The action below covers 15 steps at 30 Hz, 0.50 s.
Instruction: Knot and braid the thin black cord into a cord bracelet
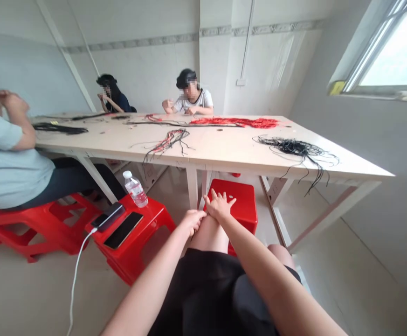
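Observation:
My left hand is closed at the side of my bare knee, thumb and fingers pressed together. Whatever it pinches, if anything, is too small to make out. Just to its right, my right hand lies palm down over the top of the knee, fingers spread apart. Nothing shows in that hand. Beyond both hands stands a red stool, partly under the table edge. On the table ahead lie a bundle of black and red cords and a tangle of black cords.
A red stool at my left bears a water bottle, a phone and a device with a white cable. Red cords lie farther back. One person sits at left, two across the table.

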Each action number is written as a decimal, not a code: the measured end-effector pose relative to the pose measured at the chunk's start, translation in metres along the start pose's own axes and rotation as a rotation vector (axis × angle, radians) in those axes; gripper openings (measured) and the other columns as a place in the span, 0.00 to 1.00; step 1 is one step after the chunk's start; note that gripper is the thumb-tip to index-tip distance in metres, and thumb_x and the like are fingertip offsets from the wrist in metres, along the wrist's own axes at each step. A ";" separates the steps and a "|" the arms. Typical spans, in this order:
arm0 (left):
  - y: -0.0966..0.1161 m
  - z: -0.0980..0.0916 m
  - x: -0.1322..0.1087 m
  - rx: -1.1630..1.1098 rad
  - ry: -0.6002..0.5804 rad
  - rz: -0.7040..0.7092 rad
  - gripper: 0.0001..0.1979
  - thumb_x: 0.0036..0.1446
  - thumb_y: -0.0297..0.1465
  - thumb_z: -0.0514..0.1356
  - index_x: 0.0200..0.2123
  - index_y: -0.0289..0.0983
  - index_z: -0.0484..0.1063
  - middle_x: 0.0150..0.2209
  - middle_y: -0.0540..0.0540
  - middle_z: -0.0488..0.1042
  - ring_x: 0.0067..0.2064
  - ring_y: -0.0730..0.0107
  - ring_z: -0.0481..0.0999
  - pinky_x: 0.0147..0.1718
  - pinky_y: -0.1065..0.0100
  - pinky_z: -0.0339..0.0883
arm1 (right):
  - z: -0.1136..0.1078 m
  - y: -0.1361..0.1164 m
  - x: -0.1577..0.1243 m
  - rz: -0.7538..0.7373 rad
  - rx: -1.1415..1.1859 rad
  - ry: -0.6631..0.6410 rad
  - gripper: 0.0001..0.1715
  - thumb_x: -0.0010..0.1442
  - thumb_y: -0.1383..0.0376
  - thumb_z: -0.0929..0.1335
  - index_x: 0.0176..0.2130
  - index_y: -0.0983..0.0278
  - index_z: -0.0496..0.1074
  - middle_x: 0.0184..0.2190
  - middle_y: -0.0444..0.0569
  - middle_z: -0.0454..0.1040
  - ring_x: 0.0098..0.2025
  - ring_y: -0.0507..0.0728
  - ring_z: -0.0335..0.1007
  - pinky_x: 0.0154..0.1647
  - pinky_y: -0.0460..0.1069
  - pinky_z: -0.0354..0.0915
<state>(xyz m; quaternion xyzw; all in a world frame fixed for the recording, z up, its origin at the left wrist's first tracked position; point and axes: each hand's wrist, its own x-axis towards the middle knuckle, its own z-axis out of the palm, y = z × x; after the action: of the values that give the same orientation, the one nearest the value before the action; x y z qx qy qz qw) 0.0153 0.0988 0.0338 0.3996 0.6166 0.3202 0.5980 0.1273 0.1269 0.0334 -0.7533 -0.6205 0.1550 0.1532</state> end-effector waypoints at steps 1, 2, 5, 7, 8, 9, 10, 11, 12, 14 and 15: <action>-0.001 -0.001 0.001 0.001 0.002 0.004 0.13 0.42 0.26 0.61 0.18 0.36 0.56 0.12 0.59 0.53 0.12 0.86 0.47 0.12 0.77 0.35 | 0.000 -0.001 0.000 0.004 0.003 -0.004 0.37 0.60 0.46 0.48 0.62 0.59 0.47 0.60 0.56 0.55 0.64 0.66 0.35 0.55 0.74 0.25; -0.001 -0.002 0.001 0.000 0.004 0.007 0.13 0.42 0.26 0.61 0.18 0.36 0.56 0.12 0.59 0.53 0.12 0.86 0.47 0.12 0.77 0.34 | 0.001 -0.002 0.000 0.003 0.007 -0.005 0.37 0.60 0.46 0.48 0.62 0.59 0.48 0.60 0.56 0.56 0.64 0.67 0.35 0.55 0.74 0.25; -0.002 -0.003 0.001 -0.011 -0.004 0.014 0.13 0.43 0.25 0.59 0.17 0.37 0.55 0.12 0.59 0.52 0.12 0.86 0.46 0.13 0.77 0.33 | 0.002 -0.003 -0.001 -0.004 0.018 0.001 0.37 0.60 0.46 0.48 0.62 0.60 0.48 0.58 0.57 0.59 0.64 0.67 0.38 0.54 0.74 0.26; -0.002 -0.004 0.000 -0.020 -0.011 0.013 0.12 0.43 0.25 0.59 0.18 0.37 0.55 0.12 0.59 0.53 0.12 0.86 0.46 0.13 0.76 0.33 | 0.002 -0.003 -0.002 -0.003 0.022 -0.007 0.38 0.60 0.46 0.48 0.62 0.60 0.48 0.56 0.57 0.62 0.63 0.67 0.41 0.54 0.74 0.26; -0.002 -0.004 -0.001 -0.025 -0.012 0.011 0.12 0.43 0.25 0.59 0.18 0.37 0.55 0.12 0.59 0.53 0.12 0.86 0.45 0.13 0.76 0.33 | 0.002 -0.003 -0.002 -0.002 0.024 -0.012 0.38 0.60 0.46 0.48 0.62 0.60 0.48 0.55 0.58 0.63 0.63 0.67 0.42 0.54 0.74 0.27; -0.002 -0.004 -0.002 -0.029 -0.014 0.009 0.12 0.43 0.24 0.59 0.19 0.37 0.56 0.13 0.59 0.53 0.13 0.86 0.45 0.13 0.76 0.32 | 0.002 -0.003 -0.002 -0.002 0.026 -0.014 0.38 0.60 0.46 0.49 0.62 0.60 0.48 0.54 0.58 0.65 0.62 0.68 0.44 0.54 0.74 0.27; -0.002 -0.004 -0.002 -0.033 -0.015 0.006 0.12 0.43 0.24 0.59 0.19 0.37 0.56 0.13 0.59 0.53 0.13 0.87 0.45 0.13 0.76 0.32 | 0.003 -0.003 -0.002 -0.003 0.030 -0.013 0.38 0.60 0.46 0.49 0.62 0.60 0.48 0.52 0.58 0.67 0.61 0.68 0.46 0.54 0.74 0.26; -0.002 -0.005 -0.002 -0.036 -0.017 0.002 0.12 0.43 0.24 0.59 0.19 0.37 0.55 0.13 0.59 0.53 0.13 0.87 0.45 0.13 0.76 0.32 | 0.003 -0.003 -0.002 -0.006 0.034 -0.010 0.38 0.60 0.46 0.49 0.62 0.61 0.48 0.50 0.58 0.69 0.60 0.68 0.48 0.54 0.74 0.26; -0.002 -0.005 -0.002 -0.039 -0.020 0.000 0.13 0.43 0.24 0.59 0.19 0.37 0.55 0.13 0.59 0.52 0.13 0.87 0.45 0.13 0.76 0.32 | 0.004 -0.003 -0.002 -0.009 0.039 -0.006 0.38 0.60 0.46 0.49 0.62 0.61 0.48 0.48 0.58 0.70 0.59 0.69 0.51 0.53 0.74 0.26; -0.003 -0.006 -0.002 -0.045 -0.022 -0.003 0.14 0.43 0.24 0.60 0.18 0.37 0.54 0.12 0.60 0.52 0.13 0.87 0.45 0.13 0.76 0.31 | 0.005 -0.003 -0.001 -0.014 0.048 -0.007 0.38 0.60 0.45 0.50 0.62 0.62 0.49 0.44 0.58 0.73 0.56 0.69 0.57 0.53 0.74 0.25; -0.004 -0.006 -0.001 -0.048 -0.023 -0.004 0.14 0.42 0.25 0.60 0.18 0.37 0.53 0.12 0.60 0.52 0.13 0.87 0.45 0.13 0.76 0.31 | 0.005 -0.002 -0.001 -0.016 0.050 -0.008 0.39 0.60 0.45 0.50 0.62 0.61 0.49 0.43 0.57 0.74 0.54 0.68 0.60 0.53 0.74 0.25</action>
<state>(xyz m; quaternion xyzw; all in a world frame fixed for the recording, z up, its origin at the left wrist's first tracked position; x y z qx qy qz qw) 0.0091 0.0966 0.0316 0.3878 0.6026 0.3291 0.6149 0.1229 0.1270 0.0298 -0.7437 -0.6231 0.1719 0.1707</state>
